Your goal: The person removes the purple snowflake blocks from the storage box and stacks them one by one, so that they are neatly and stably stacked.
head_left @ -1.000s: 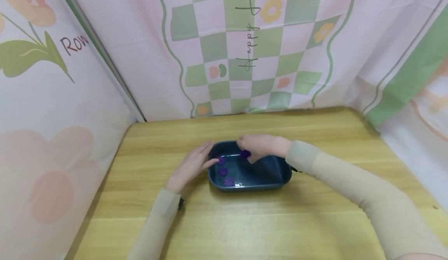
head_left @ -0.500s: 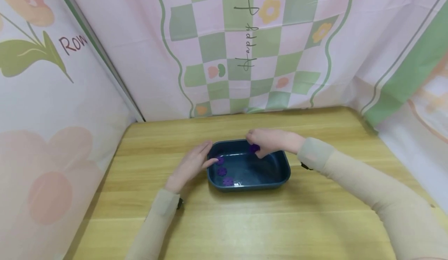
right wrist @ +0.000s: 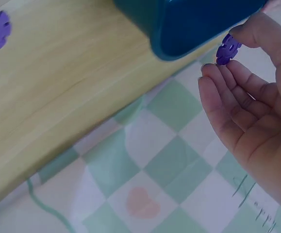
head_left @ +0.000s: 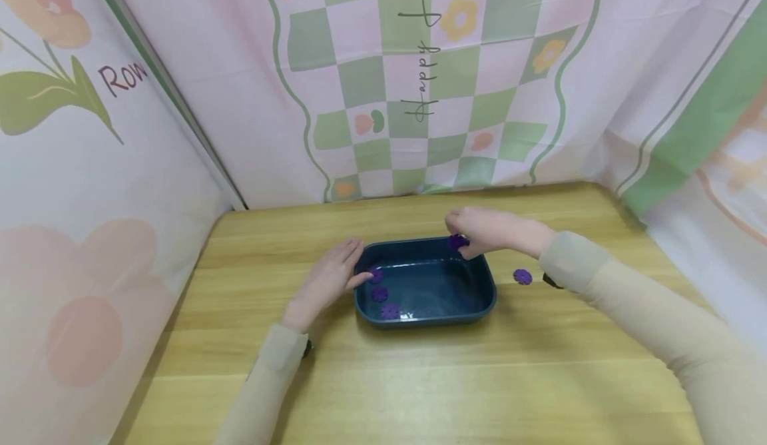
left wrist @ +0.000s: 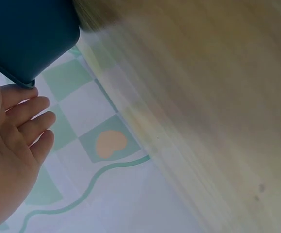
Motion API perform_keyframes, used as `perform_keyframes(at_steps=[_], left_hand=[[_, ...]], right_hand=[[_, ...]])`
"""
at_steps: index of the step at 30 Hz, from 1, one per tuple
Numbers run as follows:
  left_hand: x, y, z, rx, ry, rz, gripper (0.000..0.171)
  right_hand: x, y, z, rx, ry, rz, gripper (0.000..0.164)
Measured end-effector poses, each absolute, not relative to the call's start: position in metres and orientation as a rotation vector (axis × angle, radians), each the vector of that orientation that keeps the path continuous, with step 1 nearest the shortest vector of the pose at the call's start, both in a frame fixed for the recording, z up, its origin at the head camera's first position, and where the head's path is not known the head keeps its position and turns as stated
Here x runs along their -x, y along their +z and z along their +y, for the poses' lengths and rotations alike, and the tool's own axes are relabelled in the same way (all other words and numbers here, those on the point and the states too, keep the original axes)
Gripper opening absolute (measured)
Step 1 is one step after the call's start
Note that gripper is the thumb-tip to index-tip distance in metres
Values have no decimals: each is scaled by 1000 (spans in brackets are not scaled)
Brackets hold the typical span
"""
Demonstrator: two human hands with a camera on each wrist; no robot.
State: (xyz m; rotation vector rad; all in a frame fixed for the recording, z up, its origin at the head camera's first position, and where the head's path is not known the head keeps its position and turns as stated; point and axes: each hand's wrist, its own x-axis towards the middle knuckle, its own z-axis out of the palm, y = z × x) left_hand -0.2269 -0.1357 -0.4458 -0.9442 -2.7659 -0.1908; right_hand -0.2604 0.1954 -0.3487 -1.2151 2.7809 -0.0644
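A dark blue rectangular box (head_left: 434, 322) sits on the wooden table. Three purple notched plastic discs (head_left: 389, 311), shaped like flowers, line its left end inside. My left hand (head_left: 326, 282) rests against the box's left end, fingers fairly straight outside the back left corner, thumb reaching over the rim beside the farthest disc. Between thumb and fingertips, my right hand (head_left: 488, 230) pinches another purple notched disc (right wrist: 228, 48) at the box's back right rim. One more such disc (head_left: 522, 276) lies flat on the table, right of the box and below the right wrist.
The wooden table (head_left: 419, 385) has its back edge against a checkered, printed cloth (head_left: 413, 158). Similar cloths hang on the left (head_left: 108, 265) and right (head_left: 713, 232) sides. Each wrist wears a dark strap partly under its sleeve.
My right hand has moved right and away, from over the box's middle to its back right rim, carrying the disc. The disc on the table has come into view. My left hand stays put.
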Motion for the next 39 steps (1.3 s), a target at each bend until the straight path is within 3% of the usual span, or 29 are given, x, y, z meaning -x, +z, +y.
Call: perform_keyframes(at_steps=[39], left_hand=[[226, -447, -135, 953, -160, -2707, 68]], right_hand=[[239, -400, 295, 942, -253, 2846, 26]])
